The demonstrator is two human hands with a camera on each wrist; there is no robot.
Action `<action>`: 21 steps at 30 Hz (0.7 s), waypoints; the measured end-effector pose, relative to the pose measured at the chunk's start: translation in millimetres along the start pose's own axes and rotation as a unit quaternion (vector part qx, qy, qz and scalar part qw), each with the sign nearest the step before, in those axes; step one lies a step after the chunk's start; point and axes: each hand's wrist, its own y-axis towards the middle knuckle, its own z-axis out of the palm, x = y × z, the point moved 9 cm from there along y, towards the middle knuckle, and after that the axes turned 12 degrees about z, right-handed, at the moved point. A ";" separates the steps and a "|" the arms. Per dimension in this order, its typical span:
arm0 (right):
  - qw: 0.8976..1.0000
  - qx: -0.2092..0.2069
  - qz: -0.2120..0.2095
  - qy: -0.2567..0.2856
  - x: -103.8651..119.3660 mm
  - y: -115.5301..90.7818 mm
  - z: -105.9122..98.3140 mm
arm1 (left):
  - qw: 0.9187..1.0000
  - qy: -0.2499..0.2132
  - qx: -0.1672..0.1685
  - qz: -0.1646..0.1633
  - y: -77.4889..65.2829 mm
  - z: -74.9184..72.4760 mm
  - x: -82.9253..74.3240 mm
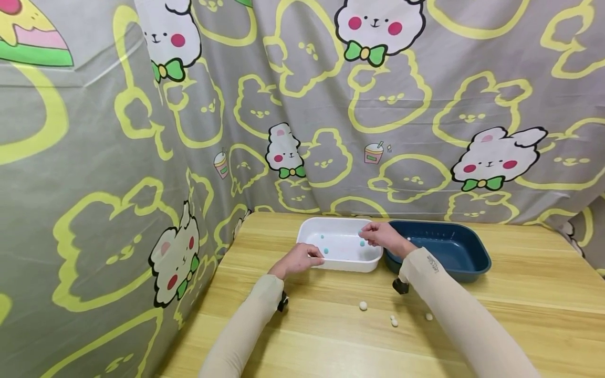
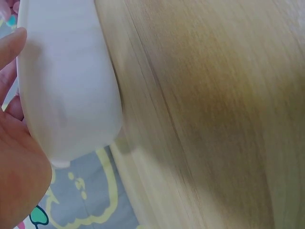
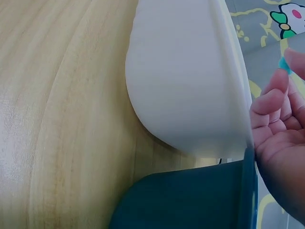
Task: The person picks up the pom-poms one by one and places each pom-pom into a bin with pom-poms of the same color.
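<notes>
My right hand (image 1: 385, 237) is over the right end of the white basin (image 1: 347, 265), pinching a small teal ball (image 3: 284, 65) between thumb and forefinger. Several other small teal balls, such as this teal piece (image 1: 325, 251), lie on the basin floor. At the basin's front left corner my left hand (image 1: 300, 259) holds the rim, fingers over the inside and thumb at the edge. In the left wrist view its thumb (image 2: 13, 46) meets the rim, while the other fingers are partly hidden behind the wall.
A dark blue basin (image 1: 472, 265) stands right of the white one, their ends close together. On the wooden table (image 1: 321, 325) in front lie a white ball (image 1: 363, 305), a pair of small white pieces (image 1: 394, 322) and another white ball (image 1: 428, 316). A patterned curtain (image 1: 302, 105) hangs behind and left.
</notes>
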 end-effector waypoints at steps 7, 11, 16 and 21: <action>1.000 -0.001 0.011 -0.002 -0.4 2.8 -1.4 | 1.000 0.001 -0.002 0.005 0.2 -0.5 -1.0; 1.000 -0.004 0.010 -0.016 -0.6 5.1 -1.3 | 1.000 -0.001 -0.002 0.005 0.0 -0.4 -1.4; 0.999 -0.010 0.008 -0.035 -0.4 8.7 -1.6 | 1.000 0.004 -0.002 0.003 0.1 -0.4 -2.2; 0.999 -0.017 0.000 -0.048 1.5 12.5 -2.4 | 1.000 0.011 -0.004 0.016 0.2 -1.2 -5.5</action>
